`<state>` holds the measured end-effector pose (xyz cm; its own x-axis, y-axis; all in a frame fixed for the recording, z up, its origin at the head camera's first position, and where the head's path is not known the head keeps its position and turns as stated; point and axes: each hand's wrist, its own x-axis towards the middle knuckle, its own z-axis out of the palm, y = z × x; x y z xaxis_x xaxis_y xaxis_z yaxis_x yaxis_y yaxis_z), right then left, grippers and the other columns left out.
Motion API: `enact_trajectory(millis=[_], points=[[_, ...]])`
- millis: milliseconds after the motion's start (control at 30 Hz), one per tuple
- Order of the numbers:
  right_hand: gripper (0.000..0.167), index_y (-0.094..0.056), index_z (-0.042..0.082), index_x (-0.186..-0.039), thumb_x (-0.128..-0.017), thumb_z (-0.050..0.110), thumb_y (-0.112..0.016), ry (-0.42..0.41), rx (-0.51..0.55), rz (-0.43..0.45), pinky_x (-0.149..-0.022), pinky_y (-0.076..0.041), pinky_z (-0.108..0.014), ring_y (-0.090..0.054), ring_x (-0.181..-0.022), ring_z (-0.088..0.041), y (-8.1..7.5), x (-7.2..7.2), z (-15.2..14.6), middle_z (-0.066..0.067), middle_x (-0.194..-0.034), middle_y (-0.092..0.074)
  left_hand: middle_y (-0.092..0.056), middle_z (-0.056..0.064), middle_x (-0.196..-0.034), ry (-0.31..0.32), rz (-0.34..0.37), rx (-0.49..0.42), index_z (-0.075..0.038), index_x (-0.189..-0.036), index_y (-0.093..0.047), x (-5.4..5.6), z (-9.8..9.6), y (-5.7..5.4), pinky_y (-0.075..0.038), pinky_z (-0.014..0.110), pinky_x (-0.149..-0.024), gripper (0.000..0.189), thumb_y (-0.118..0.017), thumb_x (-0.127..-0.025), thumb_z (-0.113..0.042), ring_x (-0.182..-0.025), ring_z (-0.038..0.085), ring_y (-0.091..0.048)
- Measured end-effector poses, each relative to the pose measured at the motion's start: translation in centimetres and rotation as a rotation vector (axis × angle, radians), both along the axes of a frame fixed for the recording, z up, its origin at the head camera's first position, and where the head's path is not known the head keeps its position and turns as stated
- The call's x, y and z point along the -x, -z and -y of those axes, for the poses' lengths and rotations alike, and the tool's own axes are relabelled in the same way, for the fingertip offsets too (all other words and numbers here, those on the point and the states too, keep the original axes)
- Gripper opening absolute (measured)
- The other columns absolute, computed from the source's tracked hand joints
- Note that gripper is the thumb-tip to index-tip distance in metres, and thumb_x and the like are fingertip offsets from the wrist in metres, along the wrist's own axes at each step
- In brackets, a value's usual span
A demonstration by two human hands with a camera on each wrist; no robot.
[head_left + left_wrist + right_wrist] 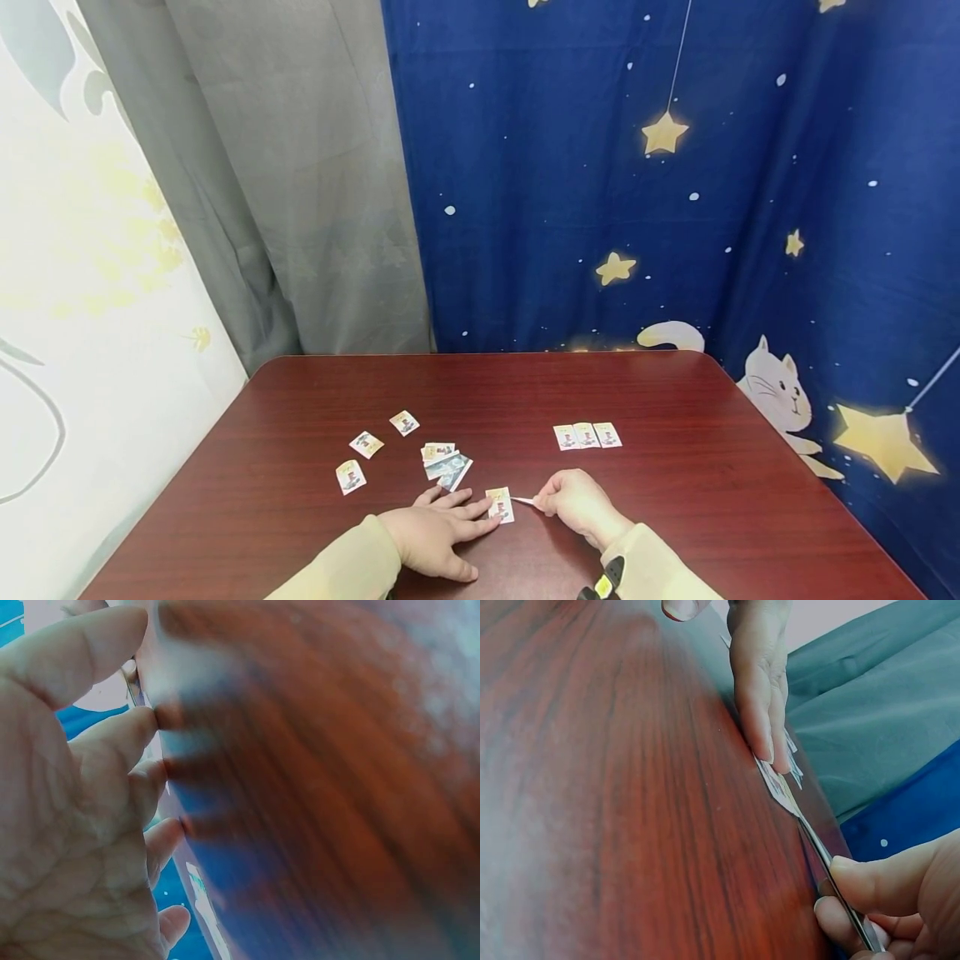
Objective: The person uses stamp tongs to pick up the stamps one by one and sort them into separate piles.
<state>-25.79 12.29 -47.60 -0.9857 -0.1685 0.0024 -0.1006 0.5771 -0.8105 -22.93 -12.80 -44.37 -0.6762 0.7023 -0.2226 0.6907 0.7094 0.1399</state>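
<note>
My left hand point(442, 533) lies spread over the table, its straight fingertips pressing the left part of a small white picture card point(504, 505). In the left wrist view the palm of that left hand point(67, 802) shows, fingertips at the tabletop. Between thumb and fingers, my right hand point(576, 504) pinches slim tweezers point(829, 862). Their tip is right at the card's right edge, which looks slightly lifted in the right wrist view. Just beyond the left fingers is a small overlapping pile of cards point(452, 471), some with grey-blue faces.
Three cards point(587, 436) lie side by side in a row at the back right. At the left, three loose cards point(367, 444) lie apart at different angles. The red-brown wooden table point(675, 500) ends before grey and blue curtains.
</note>
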Motion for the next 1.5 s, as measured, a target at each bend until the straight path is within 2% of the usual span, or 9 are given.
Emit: enact_trajectory(millis=[200, 433, 733, 967, 1133, 1300, 1500], points=[[0.007, -0.068, 0.006, -0.069, -0.073, 0.007, -0.073, -0.003, 0.03, 0.007, -0.059, -0.037, -0.031, -0.049, -0.065, -0.014, 0.1, 0.0, 0.0, 0.002, -0.065, -0.059, -0.03, -0.012, -0.154, 0.0, -0.029, -0.012, -0.037, -0.148, -0.037, -0.1, 0.1, 0.1, -0.02, 0.056, -0.109, 0.071, -0.06, -0.085, -0.058, -0.142, 0.018, -0.027], [0.008, -0.068, 0.001, -0.071, -0.075, 0.006, -0.073, -0.022, 0.127, 0.013, -0.06, -0.04, -0.03, -0.051, -0.064, -0.014, 0.5, 0.3, -0.5, 0.0, -0.063, -0.059, -0.031, -0.007, -0.155, -0.029, -0.029, -0.062, -0.033, -0.149, -0.037, -0.1, 0.5, 0.6, -0.018, 0.056, -0.11, 0.073, -0.06, -0.084, -0.057, -0.142, 0.02, -0.027], [0.01, -0.067, 0.001, -0.072, -0.076, 0.007, -0.072, -0.013, 0.166, 0.032, -0.061, -0.039, -0.031, -0.05, -0.064, -0.015, 0.4, 0.8, -1.6, 0.001, -0.063, -0.058, -0.038, 0.003, -0.152, -0.151, -0.095, -0.143, -0.022, -0.147, -0.042, -0.4, 1.0, 0.7, -0.017, 0.06, -0.109, 0.071, -0.06, -0.086, -0.055, -0.141, 0.029, -0.029], [0.011, -0.066, 0.0, -0.074, -0.077, 0.009, -0.072, 0.009, 0.169, 0.059, -0.047, -0.029, -0.025, -0.038, -0.053, -0.012, -0.4, 0.9, -2.8, 0.0, -0.063, -0.056, -0.037, 0.007, -0.152, -0.26, -0.093, -0.202, -0.017, -0.147, -0.043, -0.8, 1.8, 1.0, -0.011, 0.064, -0.108, 0.074, -0.057, -0.087, -0.059, -0.141, 0.034, -0.028], [0.012, -0.066, 0.0, -0.075, -0.078, 0.01, -0.072, 0.022, 0.178, 0.076, -0.043, -0.026, -0.022, -0.033, -0.046, -0.009, -0.6, 0.9, -3.7, 0.0, -0.063, -0.056, -0.035, 0.01, -0.153, -0.333, -0.088, -0.241, -0.012, -0.145, -0.045, -1.0, 2.5, 1.4, -0.009, 0.07, -0.105, 0.077, -0.056, -0.086, -0.06, -0.141, 0.035, -0.026], [0.011, -0.066, 0.0, -0.075, -0.079, 0.009, -0.072, 0.033, 0.183, 0.079, -0.043, -0.026, -0.022, -0.034, -0.046, -0.009, -0.7, 0.9, -4.2, 0.0, -0.062, -0.056, -0.035, 0.01, -0.153, -0.389, -0.068, -0.232, -0.008, -0.144, -0.044, -0.7, 3.3, 1.6, -0.009, 0.071, -0.104, 0.08, -0.055, -0.086, -0.062, -0.141, 0.035, -0.025], [0.011, -0.066, -0.001, -0.076, -0.078, 0.008, -0.071, 0.045, 0.188, 0.087, -0.043, -0.027, -0.022, -0.034, -0.047, -0.009, -0.8, 0.9, -4.4, 0.0, -0.062, -0.056, -0.031, 0.009, -0.155, -0.453, -0.022, -0.193, -0.006, -0.145, -0.043, 0.4, 3.8, 1.1, -0.008, 0.07, -0.105, 0.083, -0.056, -0.085, -0.062, -0.142, 0.033, -0.024]])
